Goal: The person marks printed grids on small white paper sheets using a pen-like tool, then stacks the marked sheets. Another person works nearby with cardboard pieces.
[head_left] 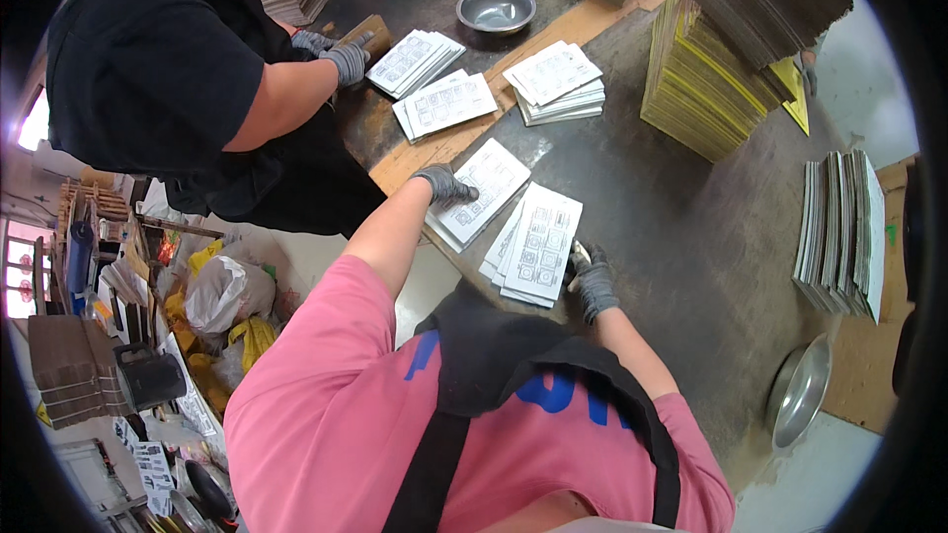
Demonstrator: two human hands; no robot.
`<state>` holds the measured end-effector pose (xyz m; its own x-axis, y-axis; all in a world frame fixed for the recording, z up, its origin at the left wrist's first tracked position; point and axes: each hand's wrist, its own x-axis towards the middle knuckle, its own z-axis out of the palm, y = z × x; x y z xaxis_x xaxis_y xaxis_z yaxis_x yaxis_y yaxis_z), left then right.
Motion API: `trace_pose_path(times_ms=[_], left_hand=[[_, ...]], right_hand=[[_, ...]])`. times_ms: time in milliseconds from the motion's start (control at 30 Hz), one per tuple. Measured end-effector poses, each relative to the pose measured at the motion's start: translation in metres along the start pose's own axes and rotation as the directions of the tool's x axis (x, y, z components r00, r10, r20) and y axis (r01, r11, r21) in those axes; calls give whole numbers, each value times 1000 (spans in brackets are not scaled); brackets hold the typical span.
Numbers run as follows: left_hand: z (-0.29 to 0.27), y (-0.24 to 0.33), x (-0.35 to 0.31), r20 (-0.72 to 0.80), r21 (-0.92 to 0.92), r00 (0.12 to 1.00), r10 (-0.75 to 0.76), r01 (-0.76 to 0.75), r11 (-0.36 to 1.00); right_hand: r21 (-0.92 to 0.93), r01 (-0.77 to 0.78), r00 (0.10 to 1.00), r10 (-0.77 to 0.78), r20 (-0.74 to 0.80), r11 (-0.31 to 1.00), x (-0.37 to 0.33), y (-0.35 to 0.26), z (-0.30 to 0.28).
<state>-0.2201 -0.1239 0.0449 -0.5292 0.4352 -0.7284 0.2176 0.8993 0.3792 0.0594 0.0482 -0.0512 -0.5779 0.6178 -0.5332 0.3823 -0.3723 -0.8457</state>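
Two small piles of white printed cardboard sheets lie near the table's front edge. My left hand (450,189), in a grey glove, grips the far-left side of the left pile (486,178), its fingers over the top sheet. The right pile (541,242) is slightly fanned, with lower sheets poking out at its left. Close by its right edge is my right hand (593,286), gloved in grey, with fingers bent together. Something small and pale shows at its fingertips; I cannot make out what it is.
Printed piles (444,104) and another pile (556,79) lie farther off. At the left, a person's gloved hand (346,61) holds a brown block. Tall cardboard stacks (701,89) stand at the far right. A metal bowl (497,10) sits at the back; another bowl (800,390) is at right.
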Motion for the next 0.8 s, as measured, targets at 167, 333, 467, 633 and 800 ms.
trace_pose_path(times_ms=[167, 333, 467, 633, 800], left_hand=[[14, -7, -14, -163, -261, 964, 211, -248, 933], [-6, -9, -25, -440, -124, 869, 225, -307, 944], [-11, 17, -44, -624, -383, 761, 180, -498, 778], [56, 91, -56, -354, -769, 841, 409, -511, 385], [175, 139, -52, -129, -791, 854, 503, -395, 467]], right_hand=[[44, -96, 995, 94, 39, 994, -6, -14, 6], [97, -117, 987, 105, 124, 988, -1, -7, 21], [198, 22, 998, -34, 57, 980, 0, -12, 8], [88, 90, 991, -80, -109, 992, -9, -45, -41], [-161, 102, 898, -160, -410, 982, -30, -56, -113]])
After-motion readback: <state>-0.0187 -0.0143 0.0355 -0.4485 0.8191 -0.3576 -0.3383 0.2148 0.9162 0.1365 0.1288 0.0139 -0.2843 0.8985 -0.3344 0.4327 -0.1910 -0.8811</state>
